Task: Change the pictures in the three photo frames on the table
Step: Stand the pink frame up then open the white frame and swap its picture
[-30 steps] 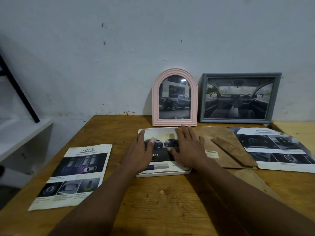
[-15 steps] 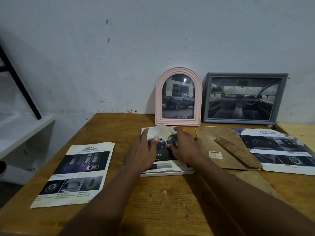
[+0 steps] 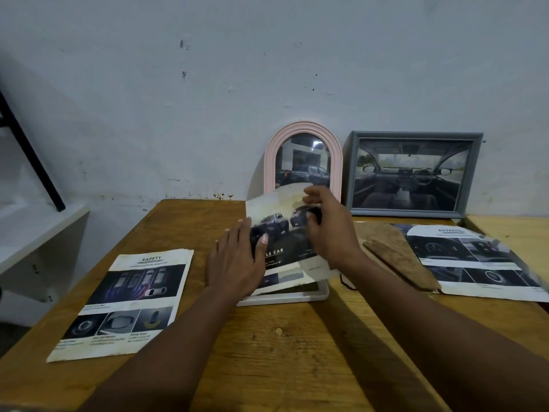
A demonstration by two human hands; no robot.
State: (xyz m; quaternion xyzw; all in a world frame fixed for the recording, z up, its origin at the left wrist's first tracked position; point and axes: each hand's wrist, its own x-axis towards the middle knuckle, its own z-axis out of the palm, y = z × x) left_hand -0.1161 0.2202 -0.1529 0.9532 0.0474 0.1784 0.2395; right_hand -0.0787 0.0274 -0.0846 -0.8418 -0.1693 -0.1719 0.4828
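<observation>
A white shelf [image 3: 35, 230] stands off the left edge of the wooden tabletop [image 3: 282, 352]. On the tabletop's left part a printed sheet headed SAFETY [image 3: 127, 304] lies flat. Just right of it the left grip [image 3: 234, 263] is released: its fingers are straight and spread, palm down, with the thumb resting on the left part of the car print [image 3: 279, 215]. The print curls up at its far edge, while its near edge lies on the white frame [image 3: 297, 297], which is flat on the tabletop under both grips. Behind, a pink arched frame [image 3: 303, 127] leans on the wall, its lower part hidden by the raised print. The right grip [image 3: 332, 230] grasps the print's upper right part, thumb in front and fingers curled over the far edge. Further right a grey frame [image 3: 413, 135] leans on the wall; before it lies a brown backing board [image 3: 386, 233], and beside that a sheet headed ADVANCED [image 3: 475, 260].
</observation>
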